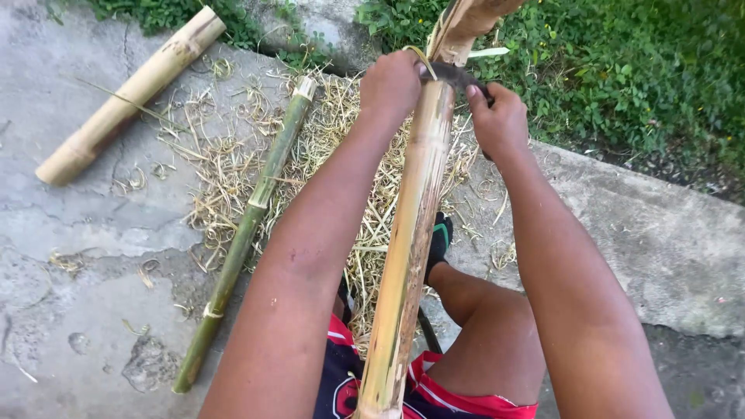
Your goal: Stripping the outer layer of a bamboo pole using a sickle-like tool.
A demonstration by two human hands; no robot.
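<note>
Two hands draw a curved blade down a bamboo pole propped between the knees.

The bamboo pole runs from the lap up to a wooden support at the far edge; it looks stiff, fairly light and smooth-skinned, likely slippery, best held away from the split strips. The left hand and right hand are each closed in a fist around an end of the dark blade lying across the pole. A green bamboo stalk and a thick dry bamboo section lie on the concrete at left among shavings. No packages, labels or signs show.
</note>
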